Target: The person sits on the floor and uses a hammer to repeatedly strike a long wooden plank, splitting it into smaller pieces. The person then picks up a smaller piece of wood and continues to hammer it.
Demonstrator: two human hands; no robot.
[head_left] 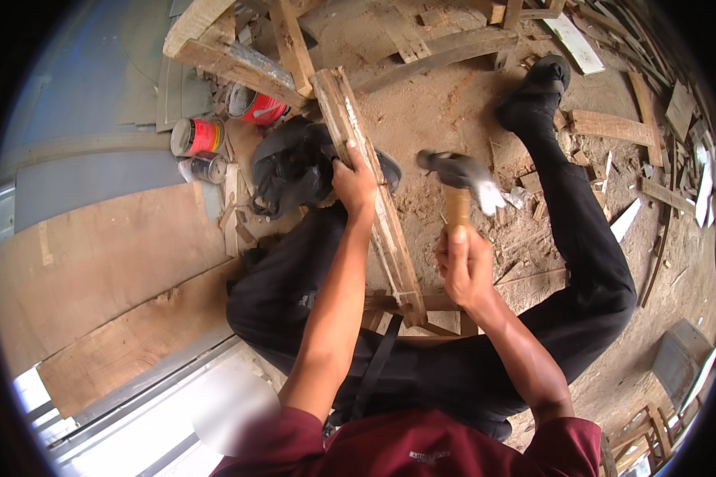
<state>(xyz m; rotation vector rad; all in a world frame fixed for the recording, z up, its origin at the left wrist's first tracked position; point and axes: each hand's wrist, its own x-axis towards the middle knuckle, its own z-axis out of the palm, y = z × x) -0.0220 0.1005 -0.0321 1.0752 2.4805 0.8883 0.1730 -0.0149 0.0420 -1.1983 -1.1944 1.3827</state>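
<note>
A long, rough wooden batten (390, 230) with pale, chipped patches slants from the upper middle down between my thighs. My left hand (355, 184) is wrapped round it in its upper half, one finger stretched along the wood. To the right of the batten, my right hand (464, 262) grips a claw hammer (457, 205) by its wooden handle. The hammer's dark head is raised, blurred by motion, and apart from the batten. Near my left hand, a nail or similar small dark bit seems to stick out of the batten's edge, too small to be sure.
Red-labelled cans (199, 137) stand at the left beside a black bag-like bundle (290, 167). A curved wooden frame (445, 57) lies ahead. Wood offcuts (612, 127) and scraps litter the dusty floor at right. Plywood sheets (111, 262) lie at left. My outstretched right leg (577, 215) bounds the right side.
</note>
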